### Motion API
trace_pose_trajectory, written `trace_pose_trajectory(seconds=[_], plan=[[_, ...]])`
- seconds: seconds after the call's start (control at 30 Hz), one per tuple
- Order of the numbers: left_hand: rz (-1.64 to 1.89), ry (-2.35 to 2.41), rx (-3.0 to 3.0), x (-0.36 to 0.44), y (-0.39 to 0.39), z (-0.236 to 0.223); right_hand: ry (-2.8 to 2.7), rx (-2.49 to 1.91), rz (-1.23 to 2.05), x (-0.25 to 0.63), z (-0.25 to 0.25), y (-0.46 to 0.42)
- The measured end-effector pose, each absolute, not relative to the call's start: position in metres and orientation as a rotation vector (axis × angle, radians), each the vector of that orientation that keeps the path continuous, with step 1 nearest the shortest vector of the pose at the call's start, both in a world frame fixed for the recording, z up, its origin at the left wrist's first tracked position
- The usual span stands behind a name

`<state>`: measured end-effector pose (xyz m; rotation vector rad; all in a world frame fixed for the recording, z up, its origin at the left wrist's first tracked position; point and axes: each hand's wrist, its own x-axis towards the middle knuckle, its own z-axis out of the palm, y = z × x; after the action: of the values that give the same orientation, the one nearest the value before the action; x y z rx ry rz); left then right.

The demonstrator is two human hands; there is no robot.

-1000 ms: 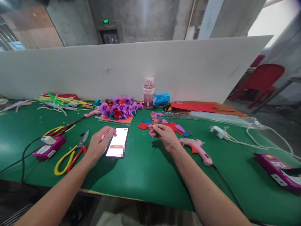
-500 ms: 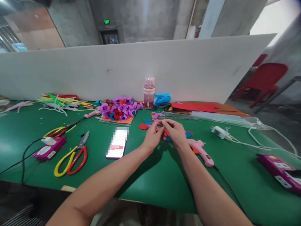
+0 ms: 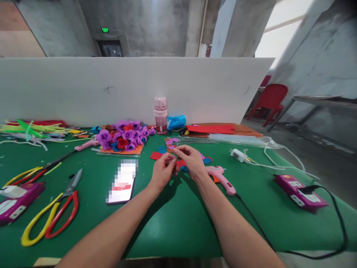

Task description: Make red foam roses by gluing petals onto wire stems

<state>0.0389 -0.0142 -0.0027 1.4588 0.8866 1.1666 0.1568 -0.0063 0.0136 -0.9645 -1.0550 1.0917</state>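
Note:
My left hand (image 3: 162,172) is closed in a pinch, with a small red foam piece (image 3: 175,170) showing at its fingertips, partly hidden by the fingers. Just to its right, my right hand (image 3: 191,160) has thumb and forefinger pressed together; whatever is between them is too small to make out. Cut foam petals in red, blue and purple lie around and under the hands, among them a red petal (image 3: 155,155) and a blue petal (image 3: 208,160). A pink glue gun (image 3: 222,178) rests right of my right wrist.
Purple and red foam flowers (image 3: 122,137) are heaped at the back left, behind a phone (image 3: 122,182). Scissors (image 3: 60,208) and a purple power strip (image 3: 21,203) lie left. A pink bottle (image 3: 160,115) stands by the white partition (image 3: 134,85). Another power strip (image 3: 299,191) sits right.
My hands have drawn slightly apart; before, they met around the red piece, and now it shows at my left fingertips. The whole view has shifted, so the table's things appear further left.

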Motion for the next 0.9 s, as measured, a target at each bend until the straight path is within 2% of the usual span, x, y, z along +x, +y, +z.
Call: trace_pose_trajectory(seconds=[0.37,0.9], plan=[[1.252,0.866,1.408,0.039,-0.014,0.001,-1.118,-0.943,1.109,0.160,0.015,-0.007],[1.180,0.911,1.491,0.040,-0.013,-0.003,-1.020,-1.006,1.031,0.167,0.017,-0.004]])
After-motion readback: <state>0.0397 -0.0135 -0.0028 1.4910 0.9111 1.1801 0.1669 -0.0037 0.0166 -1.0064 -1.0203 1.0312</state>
